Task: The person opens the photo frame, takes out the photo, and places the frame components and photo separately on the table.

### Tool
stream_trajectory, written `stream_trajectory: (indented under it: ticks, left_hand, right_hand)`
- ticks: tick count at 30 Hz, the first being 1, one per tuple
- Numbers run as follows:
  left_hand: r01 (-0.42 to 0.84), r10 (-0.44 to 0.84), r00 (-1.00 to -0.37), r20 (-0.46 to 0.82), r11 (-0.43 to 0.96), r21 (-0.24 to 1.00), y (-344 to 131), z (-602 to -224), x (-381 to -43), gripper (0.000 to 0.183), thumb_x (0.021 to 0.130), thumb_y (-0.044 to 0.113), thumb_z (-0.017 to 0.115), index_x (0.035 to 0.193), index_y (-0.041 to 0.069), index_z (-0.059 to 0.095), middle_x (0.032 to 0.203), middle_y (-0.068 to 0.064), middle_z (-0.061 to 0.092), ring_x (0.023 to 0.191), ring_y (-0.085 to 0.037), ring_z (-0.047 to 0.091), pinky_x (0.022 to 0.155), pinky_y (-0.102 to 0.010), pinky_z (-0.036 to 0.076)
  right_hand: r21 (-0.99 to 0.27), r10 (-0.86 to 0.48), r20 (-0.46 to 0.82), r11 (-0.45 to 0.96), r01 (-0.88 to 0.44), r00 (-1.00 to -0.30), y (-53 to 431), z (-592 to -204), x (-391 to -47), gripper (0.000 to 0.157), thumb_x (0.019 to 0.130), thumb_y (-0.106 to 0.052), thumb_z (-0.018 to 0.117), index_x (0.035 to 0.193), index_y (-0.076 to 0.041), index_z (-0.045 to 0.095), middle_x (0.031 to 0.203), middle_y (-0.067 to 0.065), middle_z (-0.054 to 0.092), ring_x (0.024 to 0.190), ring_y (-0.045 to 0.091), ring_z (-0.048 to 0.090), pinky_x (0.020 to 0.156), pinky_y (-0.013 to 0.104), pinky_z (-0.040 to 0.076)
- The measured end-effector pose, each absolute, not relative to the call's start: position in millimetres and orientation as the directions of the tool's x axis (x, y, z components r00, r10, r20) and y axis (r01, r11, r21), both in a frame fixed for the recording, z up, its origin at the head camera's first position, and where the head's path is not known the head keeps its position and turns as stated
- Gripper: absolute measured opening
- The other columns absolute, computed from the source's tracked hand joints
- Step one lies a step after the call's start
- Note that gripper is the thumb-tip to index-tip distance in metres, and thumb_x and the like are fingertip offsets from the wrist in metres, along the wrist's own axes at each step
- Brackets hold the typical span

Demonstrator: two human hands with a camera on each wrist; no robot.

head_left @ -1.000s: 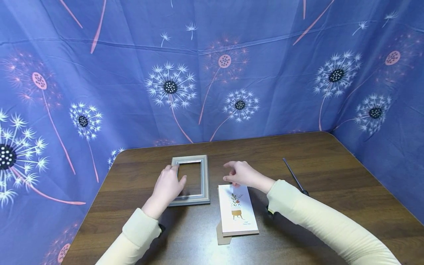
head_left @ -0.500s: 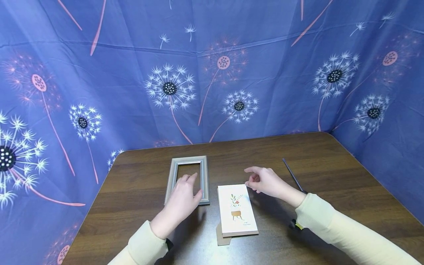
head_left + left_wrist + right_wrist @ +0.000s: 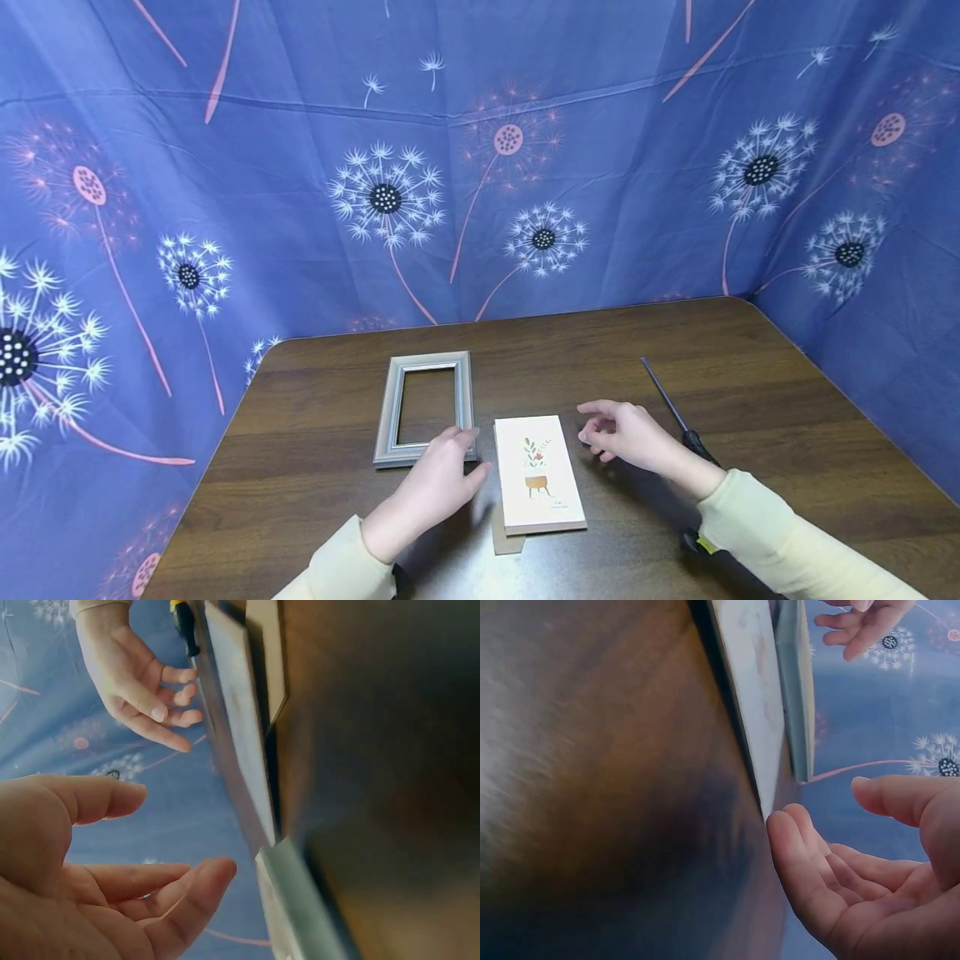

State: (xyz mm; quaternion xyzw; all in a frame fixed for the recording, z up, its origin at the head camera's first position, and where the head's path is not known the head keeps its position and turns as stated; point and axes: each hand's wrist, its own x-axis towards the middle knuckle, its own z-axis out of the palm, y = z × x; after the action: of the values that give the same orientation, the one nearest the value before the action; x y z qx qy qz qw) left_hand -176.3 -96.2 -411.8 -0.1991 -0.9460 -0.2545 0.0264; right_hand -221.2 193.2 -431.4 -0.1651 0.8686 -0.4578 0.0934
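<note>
An empty picture frame (image 3: 386, 417), silvery with a bluish edge, lies flat on the left part of the table. Right of it lies a white picture panel (image 3: 551, 467) printed with a plant in an orange pot; a brown flap (image 3: 508, 543) pokes out beneath its lower left. My left hand (image 3: 435, 479) hovers over the frame's lower right corner, fingers loosely bent, thumb apart, holding nothing. Just right of the panel is my right hand (image 3: 633, 435), its fingers relaxed and nothing in them. In the right wrist view its fingertips (image 3: 784, 821) appear right at the panel's corner.
A screwdriver (image 3: 663, 393) with a dark shaft lies to the right, its handle (image 3: 184, 626) black and yellow, partly behind the right forearm. The brown wooden table (image 3: 570, 354) ends at a blue curtain (image 3: 637, 233) with dandelion prints.
My left hand has come off the frame's left side and moved right and nearer. My right hand has withdrawn rightward from the panel's top edge. Frame and panel stay put.
</note>
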Motion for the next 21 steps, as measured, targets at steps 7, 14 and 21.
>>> stream_trajectory:
  ticks: [7, 14, 21]
  left_hand:
    - [0.407, 0.417, -0.902, 0.111, 0.738, 0.539, -89.6, -426.4, -177.0, 0.036, 0.083, 0.014, 0.068, 0.108, -0.011, 0.063, 0.072, -0.006, 0.057, 0.06, -0.006, 0.045, 0.051, -0.018, 0.042]
    - [0.39, 0.444, -0.894, 0.064, 0.699, 0.599, -84.2, -435.0, -180.7, 0.013, 0.082, 0.012, 0.066, 0.074, 0.002, 0.062, 0.062, 0.003, 0.05, 0.053, -0.003, 0.04, 0.045, -0.016, 0.037]
    - [0.312, 0.427, -0.904, -0.007, 0.673, 0.67, -79.9, -441.8, -181.7, 0.025, 0.081, 0.01, 0.064, 0.097, -0.01, 0.067, 0.062, 0.004, 0.052, 0.049, -0.001, 0.041, 0.042, -0.015, 0.036]
  right_hand:
    - [-0.866, -0.387, -0.047, 0.475, -0.155, -0.921, 189.7, -446.0, -213.0, 0.044, 0.084, -0.003, 0.063, 0.122, 0.015, 0.05, 0.086, 0.014, 0.067, 0.069, 0.021, 0.066, 0.054, 0.027, 0.058]
    - [-0.885, -0.395, -0.077, 0.451, -0.12, -0.915, 182.8, -452.7, -207.5, 0.042, 0.083, 0.002, 0.059, 0.121, 0.017, 0.05, 0.086, 0.015, 0.066, 0.067, 0.022, 0.066, 0.054, 0.028, 0.058]
    - [-0.911, -0.383, -0.094, 0.406, -0.076, -0.919, 177.7, -454.5, -206.0, 0.041, 0.085, 0.001, 0.059, 0.121, 0.018, 0.049, 0.087, 0.017, 0.066, 0.07, 0.024, 0.066, 0.057, 0.03, 0.059]
